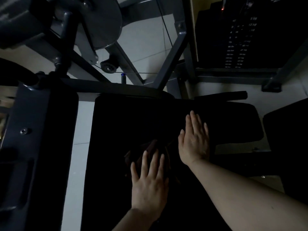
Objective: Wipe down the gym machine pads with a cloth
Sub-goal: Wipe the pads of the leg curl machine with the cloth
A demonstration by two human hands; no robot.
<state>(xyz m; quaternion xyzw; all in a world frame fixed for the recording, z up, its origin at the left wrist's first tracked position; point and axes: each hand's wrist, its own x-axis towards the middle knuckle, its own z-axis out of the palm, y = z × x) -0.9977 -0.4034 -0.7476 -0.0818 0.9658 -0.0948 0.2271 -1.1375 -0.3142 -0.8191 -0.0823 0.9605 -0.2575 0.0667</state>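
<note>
- The cloth is dark brown and crumpled, lying on the black seat pad.
- The left hand presses it, fingers flat and spread.
- The right hand lies just beside, fingers open, gripping nothing.

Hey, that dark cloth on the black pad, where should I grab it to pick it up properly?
Grip the bunched far edge of the cloth, which sticks out beyond the left hand's fingertips. Come from above with the right hand, flat on the pad just beside it. The cloth lies crumpled and pinned under the left palm, so the raised folds give a hold.
</note>
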